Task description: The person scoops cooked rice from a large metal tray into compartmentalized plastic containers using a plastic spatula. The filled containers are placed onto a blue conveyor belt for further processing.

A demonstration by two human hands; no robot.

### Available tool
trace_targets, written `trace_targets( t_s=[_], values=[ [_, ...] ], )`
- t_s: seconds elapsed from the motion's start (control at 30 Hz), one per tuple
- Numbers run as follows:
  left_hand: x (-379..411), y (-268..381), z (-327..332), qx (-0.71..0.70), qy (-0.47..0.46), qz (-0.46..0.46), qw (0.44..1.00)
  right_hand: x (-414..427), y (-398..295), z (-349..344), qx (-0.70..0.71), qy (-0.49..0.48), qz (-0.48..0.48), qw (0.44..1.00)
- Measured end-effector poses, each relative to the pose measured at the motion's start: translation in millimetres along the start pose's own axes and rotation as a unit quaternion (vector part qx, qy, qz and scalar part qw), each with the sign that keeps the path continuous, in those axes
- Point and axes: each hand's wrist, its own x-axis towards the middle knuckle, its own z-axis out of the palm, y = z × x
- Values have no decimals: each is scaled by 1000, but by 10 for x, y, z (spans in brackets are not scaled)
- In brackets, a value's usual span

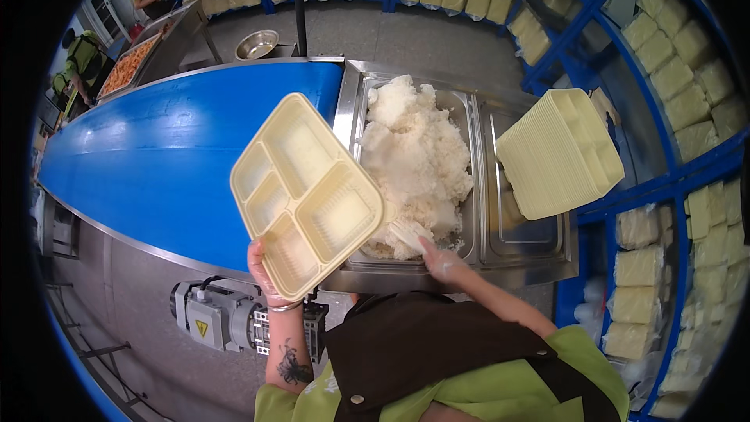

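Observation:
My left hand (pixel 262 269) grips the lower left edge of a cream plastic five-compartment food tray (pixel 293 199), tilted above the end of the blue conveyor belt (pixel 176 152). Its compartments show no food. In my right hand (pixel 440 262) is a pale, flat-bladed serving paddle (pixel 407 234), its blade at the near part of a heap of cooked white rice (pixel 416 152). The rice fills a rectangular steel pan (pixel 467 187) set into the steel counter. A tall nested stack of the same trays (pixel 556 155) leans over the steel surface right of the rice.
A grey motor (pixel 217 316) sits beneath the belt's near edge. Beyond the belt are a steel bowl (pixel 256 45), a dark upright pole (pixel 300 6) and a tray of orange food (pixel 128 67). Co-workers stand far left. Blue shelves (pixel 636 181) hold bagged tray stacks.

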Motion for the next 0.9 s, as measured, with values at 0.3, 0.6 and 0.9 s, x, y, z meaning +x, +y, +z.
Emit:
trace_targets(
  t_s=[0.3,0.6,0.9],
  values=[
    [-274,190,-236,13,31,71,997,-53,-83,-1257,-55,54,-121,990],
    [-441,314,-376,10,54,90,994,758,-514,-207,-88,46,-42,994],
    [-358,264,-374,-17,49,91,994,21,-25,-368,-82,-16,-99,992]
  ],
)
